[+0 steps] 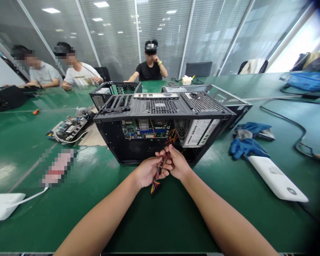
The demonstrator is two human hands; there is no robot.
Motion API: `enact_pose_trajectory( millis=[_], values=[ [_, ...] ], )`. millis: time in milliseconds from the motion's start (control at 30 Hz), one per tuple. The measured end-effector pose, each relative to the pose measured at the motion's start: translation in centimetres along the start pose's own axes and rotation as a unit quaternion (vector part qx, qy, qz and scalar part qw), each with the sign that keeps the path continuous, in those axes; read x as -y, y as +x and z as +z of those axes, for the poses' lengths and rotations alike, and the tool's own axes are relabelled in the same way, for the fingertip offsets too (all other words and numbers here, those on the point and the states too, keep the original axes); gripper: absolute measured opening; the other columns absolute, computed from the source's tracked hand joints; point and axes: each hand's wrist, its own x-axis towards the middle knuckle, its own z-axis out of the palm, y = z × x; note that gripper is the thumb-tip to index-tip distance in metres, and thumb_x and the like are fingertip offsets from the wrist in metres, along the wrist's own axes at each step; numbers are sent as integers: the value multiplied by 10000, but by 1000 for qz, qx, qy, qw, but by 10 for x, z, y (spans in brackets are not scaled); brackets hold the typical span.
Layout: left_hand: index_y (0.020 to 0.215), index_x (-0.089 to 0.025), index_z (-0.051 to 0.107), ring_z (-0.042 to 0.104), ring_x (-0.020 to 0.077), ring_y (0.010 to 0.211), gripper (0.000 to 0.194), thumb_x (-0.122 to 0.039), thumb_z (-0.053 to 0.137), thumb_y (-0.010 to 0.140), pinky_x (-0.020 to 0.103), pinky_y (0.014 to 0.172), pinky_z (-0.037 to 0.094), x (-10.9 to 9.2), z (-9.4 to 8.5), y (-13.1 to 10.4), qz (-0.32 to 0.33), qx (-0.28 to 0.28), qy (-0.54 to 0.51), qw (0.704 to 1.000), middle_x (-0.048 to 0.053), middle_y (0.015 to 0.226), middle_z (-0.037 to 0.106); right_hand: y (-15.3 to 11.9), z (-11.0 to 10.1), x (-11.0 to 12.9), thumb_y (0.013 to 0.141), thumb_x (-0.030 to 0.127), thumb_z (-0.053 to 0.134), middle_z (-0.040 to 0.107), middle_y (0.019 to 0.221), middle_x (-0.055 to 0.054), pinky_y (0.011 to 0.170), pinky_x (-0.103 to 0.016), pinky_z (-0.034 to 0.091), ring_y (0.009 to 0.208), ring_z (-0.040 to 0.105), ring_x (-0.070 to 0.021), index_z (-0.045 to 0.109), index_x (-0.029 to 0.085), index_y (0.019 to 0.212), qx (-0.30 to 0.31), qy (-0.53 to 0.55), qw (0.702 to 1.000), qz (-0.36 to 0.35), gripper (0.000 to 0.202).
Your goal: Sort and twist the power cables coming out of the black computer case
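A black computer case (162, 108) lies in front of me with its open side toward me. Inside it I see a green motherboard (130, 130) and, at the right, a power supply (200, 133) with a white label and a fan. A bundle of coloured power cables (156, 177) runs out of the case near the power supply. My left hand (149, 170) is closed around the bundle, whose loose ends hang below the fingers. My right hand (179, 164) pinches the same cables a little higher, close to the case opening. The fingertips partly hide the cables.
Left on the green table (96, 213) are loose circuit boards (69, 128), a blurred phone (59, 167) and a white power bank (5, 206). Blue gloves (248, 145) and another white power bank (277, 177) lie right. More cases stand behind. Several people sit beyond.
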Motion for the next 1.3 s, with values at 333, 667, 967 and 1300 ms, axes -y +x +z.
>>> enact_pose_trajectory(
  millis=[333, 667, 967, 1300],
  values=[
    [1012, -77, 647, 495, 48, 487, 224, -252, 548, 913, 187, 491, 425, -1, -1, 13, -24, 96, -47, 994, 54, 779, 617, 3, -10, -4, 773, 537, 680, 739, 807, -36, 561, -274, 565, 709, 701, -177, 598, 226, 804, 3, -22, 1000, 15, 323],
    [809, -113, 582, 317, 16, 368, 254, -360, 576, 867, 133, 353, 200, -5, 8, 12, 59, -11, 206, 977, -49, 541, 458, 3, -4, -4, 778, 576, 649, 720, 744, -36, 362, -264, 496, 458, 602, -147, 604, 205, 800, 11, -48, 999, 6, 375],
    [688, -159, 548, 485, 80, 415, 288, -258, 404, 917, 205, 448, 375, -11, 18, 8, 135, -119, 610, 772, -31, 539, 521, 4, -4, -8, 768, 522, 691, 725, 788, -37, 562, -280, 544, 768, 689, -199, 614, 202, 742, -11, -27, 999, -12, 330],
    [693, -158, 554, 554, 100, 430, 290, -242, 386, 914, 213, 488, 425, -17, 22, 3, 153, -117, 652, 734, -8, 561, 586, 1, 0, -5, 786, 500, 683, 735, 824, -44, 595, -290, 540, 710, 673, -178, 655, 195, 788, -2, -26, 1000, -4, 307]
  ],
)
